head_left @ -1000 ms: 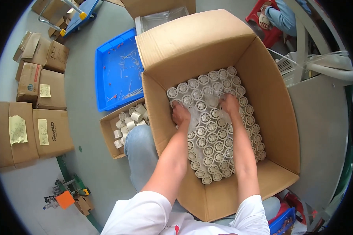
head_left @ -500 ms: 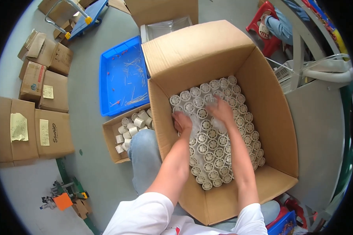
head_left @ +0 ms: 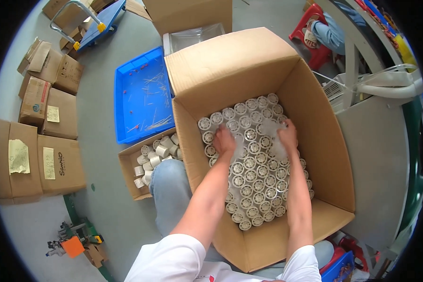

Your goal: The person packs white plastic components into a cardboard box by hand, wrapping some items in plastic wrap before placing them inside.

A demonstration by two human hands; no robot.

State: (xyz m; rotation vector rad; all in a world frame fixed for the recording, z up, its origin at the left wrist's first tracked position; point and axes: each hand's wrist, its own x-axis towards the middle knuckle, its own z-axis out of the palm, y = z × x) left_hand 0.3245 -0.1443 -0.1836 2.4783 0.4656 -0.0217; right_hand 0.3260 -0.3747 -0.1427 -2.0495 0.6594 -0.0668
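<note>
In the large cardboard box (head_left: 268, 77), several rows of white round slotted plastic parts (head_left: 253, 173) stand packed side by side. Crumpled clear plastic film (head_left: 269, 128) lies over some of them and between my hands. My left hand (head_left: 224, 141) reaches down near the box's left side, fingers curled inward among the parts; its fingertips and whatever is in them are hidden. On the other side, my right hand (head_left: 288, 135) has its fingers bent together at the film's right edge, next to the far right parts, and grips the film.
A smaller carton (head_left: 127, 162) holding loose white cylinders stands left of the box, beside my knee. Behind it lies a blue tray (head_left: 143, 105) with thin scattered sticks. Stacked cartons (head_left: 61, 162) line the left wall. A grey panel (head_left: 376, 164) borders the right side.
My right hand has moved right, from the middle of the parts toward the box's right side, and film now spreads there. My left hand has shifted slightly right and up.
</note>
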